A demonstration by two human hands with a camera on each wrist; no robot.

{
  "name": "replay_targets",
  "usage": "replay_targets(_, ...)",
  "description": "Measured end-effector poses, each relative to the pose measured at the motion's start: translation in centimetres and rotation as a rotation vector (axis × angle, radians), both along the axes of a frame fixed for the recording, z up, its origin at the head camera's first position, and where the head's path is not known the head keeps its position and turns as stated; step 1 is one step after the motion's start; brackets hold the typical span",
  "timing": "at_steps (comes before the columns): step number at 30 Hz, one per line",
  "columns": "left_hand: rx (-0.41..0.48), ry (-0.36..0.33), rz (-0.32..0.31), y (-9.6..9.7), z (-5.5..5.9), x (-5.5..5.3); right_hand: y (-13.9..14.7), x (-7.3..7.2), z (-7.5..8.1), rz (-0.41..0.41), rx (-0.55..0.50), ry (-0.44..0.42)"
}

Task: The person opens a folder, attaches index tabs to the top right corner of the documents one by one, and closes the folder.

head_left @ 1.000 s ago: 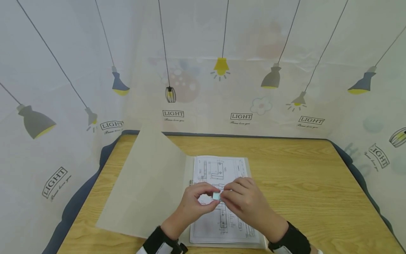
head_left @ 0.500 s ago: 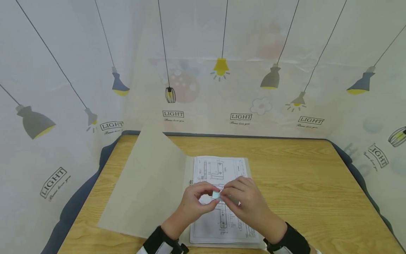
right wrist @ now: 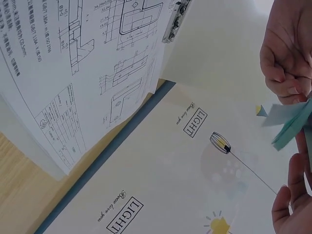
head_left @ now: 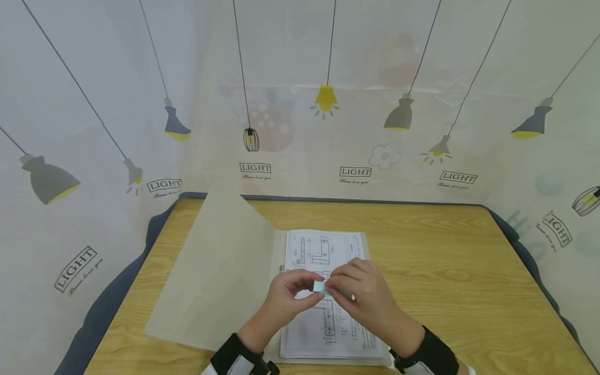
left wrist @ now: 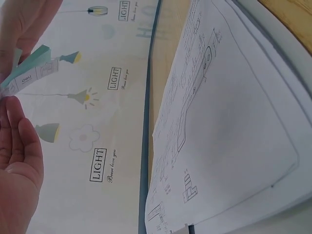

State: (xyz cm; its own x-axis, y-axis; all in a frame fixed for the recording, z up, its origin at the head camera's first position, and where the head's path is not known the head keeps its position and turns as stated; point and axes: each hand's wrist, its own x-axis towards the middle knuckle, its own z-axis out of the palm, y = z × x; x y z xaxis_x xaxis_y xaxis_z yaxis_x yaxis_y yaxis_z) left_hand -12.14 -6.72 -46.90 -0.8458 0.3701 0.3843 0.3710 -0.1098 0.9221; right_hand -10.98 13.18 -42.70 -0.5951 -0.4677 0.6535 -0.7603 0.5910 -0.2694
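Observation:
Above the open folder, both hands meet at a small teal-and-white paper piece (head_left: 319, 286) that resembles sticky tabs. Thumb and fingertips of my left hand (head_left: 291, 297) pinch its left side. At its right edge are the bunched fingertips of my right hand (head_left: 367, 296), pinching it there. In the left wrist view, teal layers (left wrist: 35, 59) spread apart from a white strip with printing (left wrist: 34, 75). The right wrist view shows teal and whitish ends (right wrist: 291, 130) sticking out between the hands. Under the hands, printed technical drawings (head_left: 323, 333) lie in the folder.
The folder's beige cover (head_left: 215, 276) is turned out to the left, its far part raised. A metal clip (right wrist: 175, 22) sits along the folder's spine. The wooden table (head_left: 445, 271) extends right, and a lamp-patterned curtain (head_left: 300, 114) hangs behind it.
The paper piece and the right fingertips have risen very slightly. Otherwise both hands keep their pinch, and the folder has not moved.

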Motion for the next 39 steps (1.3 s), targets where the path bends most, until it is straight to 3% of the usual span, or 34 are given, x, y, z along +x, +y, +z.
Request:
replay_targets(6, 0.020, -0.003, -0.014, 0.04, 0.13, 0.03, -0.07, 0.10, 0.09, 0.000, 0.028, 0.023)
replay_targets(25, 0.025, -0.035, -0.014, 0.08, 0.29, 0.16, -0.16, 0.27, 0.10, -0.039, -0.036, -0.068)
replay_targets(39, 0.001, -0.085, 0.030, 0.31, 0.70, 0.44, -0.32, 0.23, 0.25, -0.045, -0.086, -0.130)
